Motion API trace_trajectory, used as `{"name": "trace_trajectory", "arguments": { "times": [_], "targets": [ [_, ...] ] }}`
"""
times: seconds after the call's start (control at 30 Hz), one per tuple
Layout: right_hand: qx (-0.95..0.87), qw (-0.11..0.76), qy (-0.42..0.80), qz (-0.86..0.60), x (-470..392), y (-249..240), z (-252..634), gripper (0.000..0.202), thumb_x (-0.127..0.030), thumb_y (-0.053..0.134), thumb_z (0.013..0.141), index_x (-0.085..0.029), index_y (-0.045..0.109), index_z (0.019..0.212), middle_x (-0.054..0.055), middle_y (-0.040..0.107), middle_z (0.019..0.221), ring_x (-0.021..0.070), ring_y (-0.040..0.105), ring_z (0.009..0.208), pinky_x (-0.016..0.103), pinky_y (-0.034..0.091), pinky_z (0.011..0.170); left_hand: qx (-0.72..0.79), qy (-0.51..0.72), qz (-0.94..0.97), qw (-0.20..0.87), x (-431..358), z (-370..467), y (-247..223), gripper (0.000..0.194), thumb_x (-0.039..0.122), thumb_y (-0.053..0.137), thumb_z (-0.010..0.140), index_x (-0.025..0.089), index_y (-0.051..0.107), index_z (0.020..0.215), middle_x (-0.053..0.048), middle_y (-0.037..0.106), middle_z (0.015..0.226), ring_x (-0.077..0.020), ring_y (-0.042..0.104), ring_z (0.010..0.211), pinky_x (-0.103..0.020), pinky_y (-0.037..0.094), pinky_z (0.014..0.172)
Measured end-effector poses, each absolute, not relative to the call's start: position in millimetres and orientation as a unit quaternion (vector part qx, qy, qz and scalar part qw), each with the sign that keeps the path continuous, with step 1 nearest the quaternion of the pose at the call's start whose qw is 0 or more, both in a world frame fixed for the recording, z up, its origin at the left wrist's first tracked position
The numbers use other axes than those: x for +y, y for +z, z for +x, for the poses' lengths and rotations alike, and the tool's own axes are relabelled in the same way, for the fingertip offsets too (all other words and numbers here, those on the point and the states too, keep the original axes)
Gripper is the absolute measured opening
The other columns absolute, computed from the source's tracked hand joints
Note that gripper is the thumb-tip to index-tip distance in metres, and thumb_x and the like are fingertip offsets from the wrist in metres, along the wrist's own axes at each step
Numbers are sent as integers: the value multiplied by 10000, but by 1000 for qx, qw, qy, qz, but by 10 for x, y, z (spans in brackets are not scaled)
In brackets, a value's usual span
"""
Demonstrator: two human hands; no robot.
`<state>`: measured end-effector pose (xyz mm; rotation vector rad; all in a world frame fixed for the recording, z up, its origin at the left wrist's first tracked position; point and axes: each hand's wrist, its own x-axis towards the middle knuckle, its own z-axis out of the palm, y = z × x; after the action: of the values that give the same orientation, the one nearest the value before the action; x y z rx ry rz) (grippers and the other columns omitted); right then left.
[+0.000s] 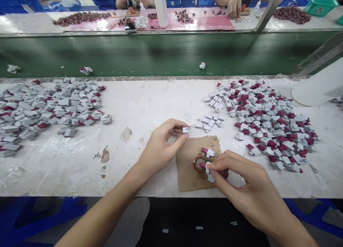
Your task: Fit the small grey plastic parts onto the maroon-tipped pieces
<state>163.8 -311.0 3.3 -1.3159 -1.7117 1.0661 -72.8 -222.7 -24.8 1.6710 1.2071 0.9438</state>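
Between the thumb and forefinger of my left hand (167,141) is a small light-grey plastic part (185,129), held above the far edge of a cardboard piece (187,172). My right hand (241,179) pinches a grey-and-maroon plastic part (208,166), its maroon end over a red-rimmed bottle cap (198,163). Another grey-and-maroon part (208,152) lies on the cardboard just beyond the cap. A further grey piece (211,178) shows under my right fingertips, partly hidden. Wet-looking brown stains surround the cap.
A large heap of grey-and-maroon parts (270,118) lies at right, another heap (48,107) at left. Several grey parts (210,122) sit beyond the cardboard. A green conveyor belt (144,54) crosses behind; a white container (318,84) stands far right. Co-workers' hands (233,5) work opposite.
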Motion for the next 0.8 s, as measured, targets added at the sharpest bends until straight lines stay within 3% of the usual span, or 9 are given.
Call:
{"name": "trace_trajectory", "arguments": {
  "times": [0.1,0.23,0.37,0.57,0.8],
  "targets": [
    [-642,389,426,-506,-3122,21,1655,137,-214,723,1072,-296,815,1013,24,791,964,190,759,847,302,587,700,477,387,642,459,-2253,-681,-190,134,232,766,1014,236,791,1145,-47,811,1152,-217,767,1077,-394,640,1015],
    [-507,506,491,-496,-3021,-73,1714,118,-242,834,1025,-351,874,1048,-8,850,1040,185,824,1017,276,676,907,451,394,572,561,-2304,-560,-60,169,290,824,995,231,815,1153,-57,841,1133,-234,798,1079,-400,676,995],
    [-325,605,584,-433,-2824,-135,1726,52,-301,907,961,-343,885,983,-26,898,1052,232,858,1125,400,691,1078,399,381,505,664,-2345,-363,54,239,329,868,976,205,814,1173,-77,859,1090,-225,823,1011,-360,691,919],
    [-284,598,620,-422,-2735,-131,1732,75,-298,921,930,-338,859,942,-42,911,1069,222,869,1074,460,711,1056,378,393,460,700,-2325,-177,63,276,331,930,910,193,808,1116,-73,862,1008,-247,836,1007,-386,699,931],
    [-313,591,602,-436,-2751,-179,1753,74,-315,936,916,-339,875,950,-16,889,1029,229,862,1020,441,724,995,379,381,467,702,-2328,-178,20,193,271,861,952,202,811,1125,-94,873,1123,-267,838,1065,-439,698,992]
  ]
}}
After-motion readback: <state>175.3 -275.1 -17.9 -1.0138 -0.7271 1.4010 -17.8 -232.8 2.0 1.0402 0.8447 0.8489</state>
